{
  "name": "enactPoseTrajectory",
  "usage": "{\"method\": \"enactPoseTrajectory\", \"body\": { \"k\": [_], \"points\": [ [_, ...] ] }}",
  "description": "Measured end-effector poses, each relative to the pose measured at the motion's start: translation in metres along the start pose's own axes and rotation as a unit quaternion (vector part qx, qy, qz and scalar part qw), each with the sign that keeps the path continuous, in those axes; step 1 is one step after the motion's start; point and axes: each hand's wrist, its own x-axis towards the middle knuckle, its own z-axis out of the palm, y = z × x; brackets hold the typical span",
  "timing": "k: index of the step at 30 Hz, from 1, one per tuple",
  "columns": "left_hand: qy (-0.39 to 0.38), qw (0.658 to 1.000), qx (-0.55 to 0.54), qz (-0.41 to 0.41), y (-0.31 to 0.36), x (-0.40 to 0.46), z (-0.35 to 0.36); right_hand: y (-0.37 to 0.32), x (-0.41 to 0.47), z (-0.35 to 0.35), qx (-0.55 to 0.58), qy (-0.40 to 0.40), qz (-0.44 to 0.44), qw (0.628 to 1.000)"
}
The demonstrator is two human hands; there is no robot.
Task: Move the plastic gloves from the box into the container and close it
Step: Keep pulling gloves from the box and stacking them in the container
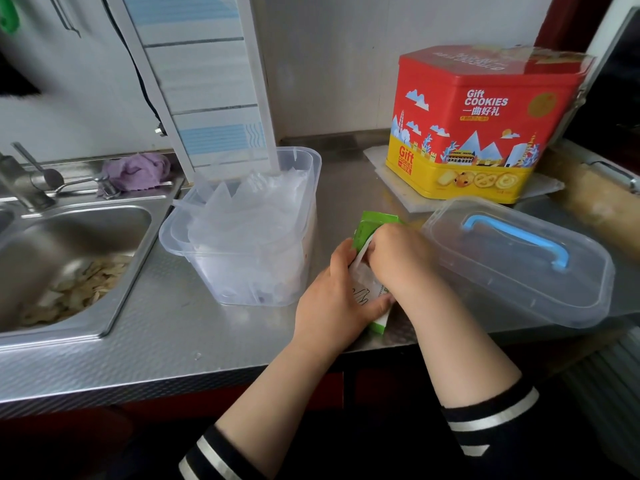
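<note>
The left hand (337,299) grips the green box (372,237) near the worktop's (207,334) front edge. The box's long side points away toward the back wall. The right hand's (394,258) fingers reach inside, hidden.

Steel counter (173,341): container (242,271), lid (519,271), cookie tin (478,133).

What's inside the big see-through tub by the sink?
The container holds a heap of crumpled clear plastic gloves. Anything beneath the heap is covered, so I cannot tell.
</note>
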Motion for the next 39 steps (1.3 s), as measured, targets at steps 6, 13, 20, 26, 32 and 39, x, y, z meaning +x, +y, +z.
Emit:
{"method": "enactPoseTrajectory", "body": {
  "k": [6,13,20,26,32,39],
  "points": [
    [-0.004,1.0,-0.008,0.001,0.001,0.001,-0.001,0.014,-0.013,0.001,0.086,0.006,-0.063,0.994],
    [-0.01,1.0,-0.024,0.0,-0.001,0.001,-0.001,0.024,-0.024,-0.005,0.377,-0.073,-0.086,0.919],
    [-0.012,0.999,-0.034,0.005,-0.003,0.001,-0.001,0.028,-0.018,-0.01,0.257,-0.017,-0.05,0.965],
    [-0.016,0.999,-0.038,0.004,-0.002,0.001,-0.001,0.027,-0.02,-0.01,0.404,-0.044,-0.078,0.91],
    [-0.019,0.999,-0.032,0.007,-0.002,0.002,-0.002,0.027,-0.014,-0.033,0.637,0.072,-0.096,0.761],
    [-0.032,0.999,-0.016,0.016,0.0,0.006,-0.004,0.033,-0.001,-0.043,0.469,-0.024,-0.111,0.876]
  ]
}}
